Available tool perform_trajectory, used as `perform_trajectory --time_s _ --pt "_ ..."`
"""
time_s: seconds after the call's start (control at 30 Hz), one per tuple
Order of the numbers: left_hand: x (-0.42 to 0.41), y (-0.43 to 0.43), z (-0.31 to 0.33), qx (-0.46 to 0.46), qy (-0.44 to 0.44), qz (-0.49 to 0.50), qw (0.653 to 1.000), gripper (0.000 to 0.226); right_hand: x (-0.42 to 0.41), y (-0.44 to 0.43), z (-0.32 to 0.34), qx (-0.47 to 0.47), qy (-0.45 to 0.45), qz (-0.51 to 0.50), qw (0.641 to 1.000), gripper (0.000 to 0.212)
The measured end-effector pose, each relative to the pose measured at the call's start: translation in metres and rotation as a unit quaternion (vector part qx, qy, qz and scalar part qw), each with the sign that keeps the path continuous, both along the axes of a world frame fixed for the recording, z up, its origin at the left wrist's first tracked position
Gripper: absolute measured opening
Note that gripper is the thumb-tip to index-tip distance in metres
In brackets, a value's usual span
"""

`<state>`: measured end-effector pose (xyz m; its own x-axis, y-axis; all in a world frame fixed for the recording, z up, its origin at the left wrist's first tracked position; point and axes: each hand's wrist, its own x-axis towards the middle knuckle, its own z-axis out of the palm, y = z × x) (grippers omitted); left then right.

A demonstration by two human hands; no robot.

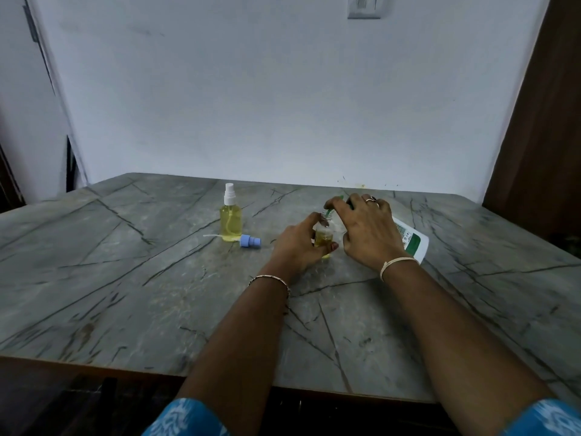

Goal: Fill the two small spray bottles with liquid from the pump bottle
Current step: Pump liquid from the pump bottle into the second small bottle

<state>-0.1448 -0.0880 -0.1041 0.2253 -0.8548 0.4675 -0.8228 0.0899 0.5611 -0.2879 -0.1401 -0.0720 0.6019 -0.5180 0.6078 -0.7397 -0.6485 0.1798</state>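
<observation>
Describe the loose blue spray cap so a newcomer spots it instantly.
On the grey marble table, near its far edge, stands a white-capped spray bottle full of yellow liquid. The blue cap lies on its side at that bottle's base, thin white tube pointing left. It is the only blue item on the table, and the only cap off a bottle.

Person wears blue patterned sleeves (pixel 186 416), wrist bangles (pixel 271 279), a ring (pixel 371 199)

Left hand (pixel 298 243) grips an uncapped spray bottle (pixel 323 236), partly filled with yellow liquid, upright on the marble table (pixel 125 278). Right hand (pixel 364 228) holds the tilted pump bottle (pixel 412 240), green nozzle (pixel 330 212) at its mouth. A capped full spray bottle (pixel 231 217) stands left, a blue spray cap (pixel 250 241) lying just beside it.
</observation>
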Motion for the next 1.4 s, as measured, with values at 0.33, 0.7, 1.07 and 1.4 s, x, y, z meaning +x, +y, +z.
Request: perform_trajectory --time_s 0.33,0.7,1.07,1.4 --pt "0.001 -0.001 0.001 0.002 -0.003 0.002 1.0 0.052 -0.003 -0.003 -0.002 -0.014 0.015 -0.015 1.0 0.071" --pt "0.001 0.0 -0.001 -0.011 0.009 -0.007 1.0 0.051 -0.004 -0.004 -0.002 -0.005 0.011 0.003 1.0 0.073" --pt "0.0 0.0 0.001 -0.003 0.013 -0.01 1.0 0.049 0.0 -0.004 0.001 0.014 -0.016 0.041 0.999 0.064" --pt "-0.001 0.001 0.002 -0.003 0.01 0.0 1.0 0.049 -0.011 -0.002 0.002 0.04 -0.015 0.061 0.997 0.093"
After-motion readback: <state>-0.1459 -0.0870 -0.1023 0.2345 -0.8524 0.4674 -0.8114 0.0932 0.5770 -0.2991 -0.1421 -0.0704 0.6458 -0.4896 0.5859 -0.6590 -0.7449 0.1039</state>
